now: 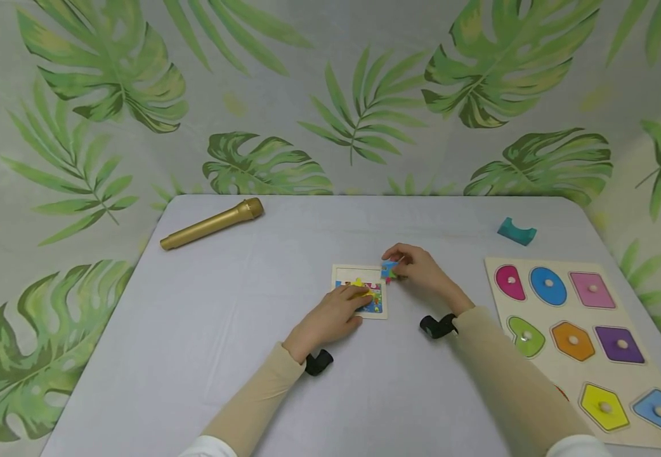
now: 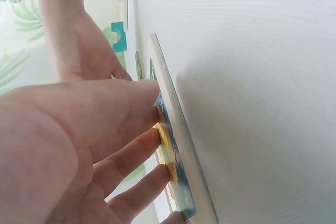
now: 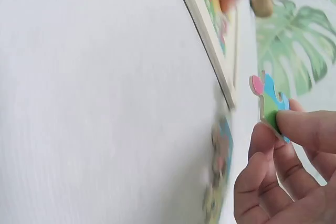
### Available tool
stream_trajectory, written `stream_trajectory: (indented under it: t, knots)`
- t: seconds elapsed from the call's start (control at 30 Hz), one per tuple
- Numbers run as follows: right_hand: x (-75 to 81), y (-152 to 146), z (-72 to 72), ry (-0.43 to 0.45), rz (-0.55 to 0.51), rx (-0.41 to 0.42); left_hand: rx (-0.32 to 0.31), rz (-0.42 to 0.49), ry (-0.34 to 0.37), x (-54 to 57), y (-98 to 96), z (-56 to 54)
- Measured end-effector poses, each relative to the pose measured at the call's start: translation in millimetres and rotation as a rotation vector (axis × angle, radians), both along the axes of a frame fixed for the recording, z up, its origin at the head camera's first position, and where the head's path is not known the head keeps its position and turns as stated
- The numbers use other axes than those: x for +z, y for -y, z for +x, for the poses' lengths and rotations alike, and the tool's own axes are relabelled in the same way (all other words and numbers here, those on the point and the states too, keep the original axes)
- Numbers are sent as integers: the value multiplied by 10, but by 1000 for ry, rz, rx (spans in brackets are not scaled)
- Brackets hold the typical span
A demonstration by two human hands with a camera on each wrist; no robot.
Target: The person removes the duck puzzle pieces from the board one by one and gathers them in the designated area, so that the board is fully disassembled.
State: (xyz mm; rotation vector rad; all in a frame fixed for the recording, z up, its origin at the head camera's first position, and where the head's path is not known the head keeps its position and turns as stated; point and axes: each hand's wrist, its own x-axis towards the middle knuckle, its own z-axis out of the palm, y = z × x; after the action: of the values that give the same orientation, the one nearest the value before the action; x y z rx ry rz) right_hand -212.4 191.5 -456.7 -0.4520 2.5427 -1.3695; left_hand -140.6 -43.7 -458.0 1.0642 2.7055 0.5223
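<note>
Fingers pinching puzzle piece (right hand), beside puzzle tray

Gold microphone lies at the table's far left, tilted, head toward the back. Teal block with a curved notch sits far right. Just in front of it, a wooden shape board holds pegged pieces in pink, blue, green, orange, purple and yellow. Leaf-print cloth hangs behind and at both sides.
</note>
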Motion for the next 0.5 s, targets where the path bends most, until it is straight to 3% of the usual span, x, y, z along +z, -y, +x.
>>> stream_trajectory:
  t: [0.23, 0.5]
  knots:
    - [148, -383, 34, 66, -26, -51, 8, -4, -1, 3, -3, 12]
    - [33, -751, 14, 105, -21, -97, 10, 5, -8, -8, -7, 12]
